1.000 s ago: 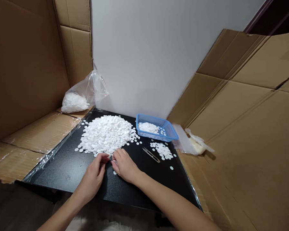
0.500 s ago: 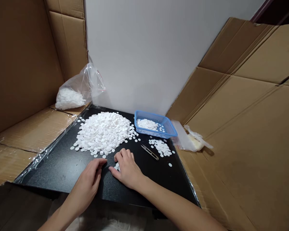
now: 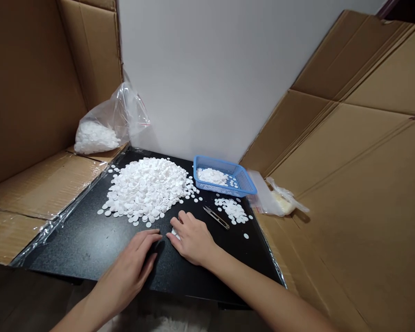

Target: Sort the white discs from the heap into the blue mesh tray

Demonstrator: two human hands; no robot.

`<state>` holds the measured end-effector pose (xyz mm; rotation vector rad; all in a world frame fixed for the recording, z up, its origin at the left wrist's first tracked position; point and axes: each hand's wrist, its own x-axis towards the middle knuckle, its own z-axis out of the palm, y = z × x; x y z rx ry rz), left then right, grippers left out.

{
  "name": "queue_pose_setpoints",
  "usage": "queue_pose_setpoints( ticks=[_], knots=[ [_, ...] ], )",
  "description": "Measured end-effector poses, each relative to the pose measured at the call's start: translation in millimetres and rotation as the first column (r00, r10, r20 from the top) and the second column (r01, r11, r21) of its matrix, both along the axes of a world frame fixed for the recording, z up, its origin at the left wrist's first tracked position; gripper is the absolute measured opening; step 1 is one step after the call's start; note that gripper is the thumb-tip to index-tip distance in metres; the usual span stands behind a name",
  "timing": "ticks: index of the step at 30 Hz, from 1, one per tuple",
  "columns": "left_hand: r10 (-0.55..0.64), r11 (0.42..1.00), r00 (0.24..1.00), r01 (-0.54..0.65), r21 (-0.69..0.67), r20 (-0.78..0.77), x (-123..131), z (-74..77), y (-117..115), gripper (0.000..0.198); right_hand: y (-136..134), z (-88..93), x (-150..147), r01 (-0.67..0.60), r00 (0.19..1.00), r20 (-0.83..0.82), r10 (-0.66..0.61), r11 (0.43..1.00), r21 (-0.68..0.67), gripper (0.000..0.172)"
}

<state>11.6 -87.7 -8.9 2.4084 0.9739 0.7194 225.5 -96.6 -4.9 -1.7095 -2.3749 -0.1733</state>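
Observation:
My right hand (image 3: 194, 239) rests on the black table, its fingers curled round a few small white discs (image 3: 175, 233); most of them are hidden under the palm. Just left of it is my left hand (image 3: 135, 262), fingers stretched out and thumb apart, with nothing in it. A large heap of white discs (image 3: 148, 186) lies beyond both hands. To the right of my right hand are thread snips (image 3: 216, 217) and a smaller spread of discs (image 3: 233, 210).
A blue plastic basket (image 3: 224, 190) holding more discs stands at the back right. A clear bag of discs (image 3: 97, 138) sits on cardboard at the back left. Another plastic bag (image 3: 281, 203) lies beyond the table's right edge. Cardboard walls flank both sides.
My right hand has moved slightly right with the discs under it. My left hand has also come right, and its fingers have straightened and its thumb has spread.

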Motion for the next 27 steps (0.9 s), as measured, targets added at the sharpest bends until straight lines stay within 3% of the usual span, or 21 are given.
queue_pose_setpoints(
  ticks=[7, 14, 18, 23, 27],
  knots=[
    [-0.18, 0.983, 0.973, 0.185, 0.018, -0.146, -3.2, 1.3, 7.2, 0.05, 11.6, -8.6, 5.0, -0.058, 0.998, 0.023, 0.058, 0.998, -0.014, 0.024],
    [-0.227, 0.971, 0.962, 0.236, 0.043, -0.153, -0.4, 2.2, 18.3, 0.055, 15.7, -8.0, 0.8, -0.011, 1.0, -0.018, 0.011, 1.0, 0.01, 0.028],
    [-0.214, 0.972, 0.963, 0.227, 0.065, -0.165, 4.5, 0.7, 23.6, 0.053, 54.1, 20.1, 35.1, 0.179, 0.982, -0.067, -0.175, 0.982, 0.06, 0.035],
    [-0.251, 0.953, 0.948, 0.278, 0.122, -0.196, 15.1, 5.5, 24.9, 0.059, 130.1, 65.9, 112.1, 0.485, 0.871, -0.14, -0.471, 0.869, 0.096, 0.04],
    [-0.196, 0.951, 0.958, 0.238, 0.196, -0.21, 19.4, 3.1, 23.8, 0.064, 152.0, 76.0, 141.8, 0.49, 0.865, -0.14, -0.482, 0.871, 0.024, 0.032]
  ],
)
